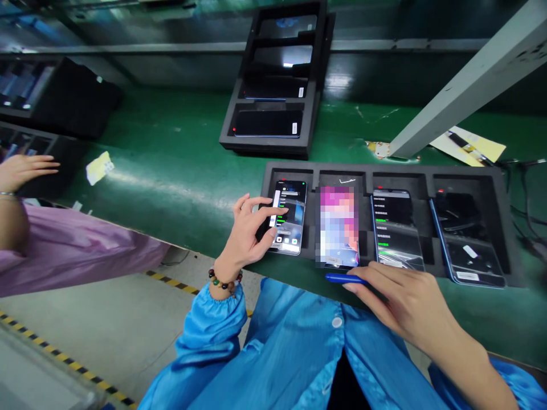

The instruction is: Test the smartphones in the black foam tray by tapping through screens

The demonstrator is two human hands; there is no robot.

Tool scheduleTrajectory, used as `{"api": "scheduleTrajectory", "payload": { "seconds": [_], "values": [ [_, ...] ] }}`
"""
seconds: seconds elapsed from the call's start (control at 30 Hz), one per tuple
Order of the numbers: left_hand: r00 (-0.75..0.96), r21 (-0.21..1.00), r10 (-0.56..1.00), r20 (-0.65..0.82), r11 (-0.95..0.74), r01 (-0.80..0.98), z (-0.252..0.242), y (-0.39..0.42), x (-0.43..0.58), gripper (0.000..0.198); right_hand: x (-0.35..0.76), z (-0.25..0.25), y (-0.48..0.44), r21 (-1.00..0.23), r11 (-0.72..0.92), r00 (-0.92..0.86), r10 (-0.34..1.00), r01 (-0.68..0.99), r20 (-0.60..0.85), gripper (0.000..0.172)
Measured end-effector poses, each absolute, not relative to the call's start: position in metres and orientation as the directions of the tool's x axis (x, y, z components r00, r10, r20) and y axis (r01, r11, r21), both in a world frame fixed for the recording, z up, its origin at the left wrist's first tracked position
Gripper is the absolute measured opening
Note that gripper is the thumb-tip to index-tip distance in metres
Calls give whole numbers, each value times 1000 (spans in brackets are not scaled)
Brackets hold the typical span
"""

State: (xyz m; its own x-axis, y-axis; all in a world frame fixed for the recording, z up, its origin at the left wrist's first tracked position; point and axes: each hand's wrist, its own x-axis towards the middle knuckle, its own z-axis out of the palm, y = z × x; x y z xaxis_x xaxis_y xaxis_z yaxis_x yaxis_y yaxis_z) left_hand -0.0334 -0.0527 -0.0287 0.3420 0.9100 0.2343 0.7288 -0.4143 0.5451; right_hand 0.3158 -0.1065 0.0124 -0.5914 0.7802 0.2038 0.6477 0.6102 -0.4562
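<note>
A black foam tray (508,239) lies on the green belt and holds several phones. My left hand (250,233) rests on the leftmost phone (293,213), its thumb touching the lit screen, the other fingers curled at the phone's left edge. A beaded bracelet sits on that wrist. My right hand (401,299) lies at the tray's near edge, fingers closed around a blue pen (342,278) that points left. Beside it are a phone with a blurred screen (337,228), a phone showing a list (395,228) and a dark phone (470,239).
A second black tray (316,85) with several dark phones stands farther back on the belt. A grey metal post (461,85) slants up at right, with yellow paper (474,145) beneath. Another person's arm in a pink sleeve (72,250) reaches in at left near more trays.
</note>
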Motion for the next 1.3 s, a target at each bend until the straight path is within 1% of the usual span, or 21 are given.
{"api": "scheduleTrajectory", "payload": {
  "seconds": [0.1, 0.2, 0.27, 0.3, 0.4, 0.43, 0.57, 0.63, 0.7, 0.73, 0.77, 0.8, 0.83, 0.87, 0.9, 0.97, 1.0, 1.07, 1.13, 1.2, 1.3],
  "values": [
    [353, 583, 885, 303, -466, 666, -13, -61, -25, 34, 312, 13, -106, -460, 609, -590, 781, 646, 205, 21],
    [509, 637, 794, 333, -587, 500, 5, -76, -8, 41, 304, 15, -106, -482, 613, -603, 772, 626, 201, 23],
    [595, 627, 740, 313, -631, 456, 12, -86, 4, 47, 297, 17, -105, -478, 632, -622, 756, 610, 206, 28],
    [615, 613, 728, 302, -643, 460, 13, -90, 10, 44, 294, 17, -105, -465, 646, -629, 747, 606, 217, 31],
    [625, 597, 724, 292, -648, 472, 11, -96, 21, 22, 285, 17, -106, -403, 670, -629, 736, 624, 251, 34],
    [627, 602, 721, 295, -650, 464, 9, -97, 22, 18, 282, 17, -106, -385, 671, -624, 738, 633, 259, 35],
    [626, 612, 719, 302, -650, 450, 9, -98, 12, 16, 277, 16, -108, -346, 658, -594, 753, 669, 284, 42],
    [607, 620, 729, 318, -644, 448, 11, -96, -4, 14, 282, 18, -109, -353, 621, -548, 783, 699, 294, 42],
    [522, 655, 784, 335, -592, 469, 12, -88, -26, 12, 295, 20, -108, -413, 538, -473, 843, 735, 256, 30],
    [443, 679, 832, 334, -538, 499, 11, -81, -37, 10, 302, 20, -108, -467, 471, -416, 882, 749, 221, 30],
    [343, 708, 879, 330, -471, 527, 9, -71, -48, 7, 309, 21, -108, -530, 395, -354, 917, 750, 184, 40],
    [235, 726, 921, 312, -391, 566, 6, -58, -56, 10, 315, 22, -108, -598, 331, -299, 941, 730, 155, 49],
    [139, 723, 942, 304, -323, 611, 1, -43, -62, 15, 320, 23, -108, -666, 280, -266, 956, 691, 126, 51],
    [105, 714, 948, 300, -296, 634, -4, -27, -65, 20, 321, 24, -108, -732, 242, -255, 962, 636, 97, 47],
    [116, 708, 946, 303, -304, 637, -10, -9, -65, 23, 320, 25, -108, -801, 215, -267, 961, 559, 71, 41],
    [175, 711, 929, 328, -364, 602, -21, 26, -56, 30, 309, 27, -109, -923, 131, -305, 952, 363, 15, 33],
    [199, 712, 914, 353, -400, 577, -27, 42, -49, 33, 300, 28, -110, -962, 75, -304, 953, 264, -10, 29],
    [241, 709, 884, 401, -465, 529, -37, 69, -32, 37, 278, 28, -112, -995, 22, -256, 967, 94, -3, 25],
    [234, 718, 870, 434, -491, 492, -46, 87, -19, 40, 255, 26, -112, -999, 23, -196, 981, 35, 16, 27],
    [214, 734, 871, 443, -489, 472, -53, 96, -13, 41, 236, 23, -112, -999, -6, -151, 988, 50, -13, 27],
    [185, 751, 891, 414, -449, 483, -60, 96, -16, 44, 216, 18, -111, -974, -116, -116, 983, 194, -141, 10]
  ]
}}
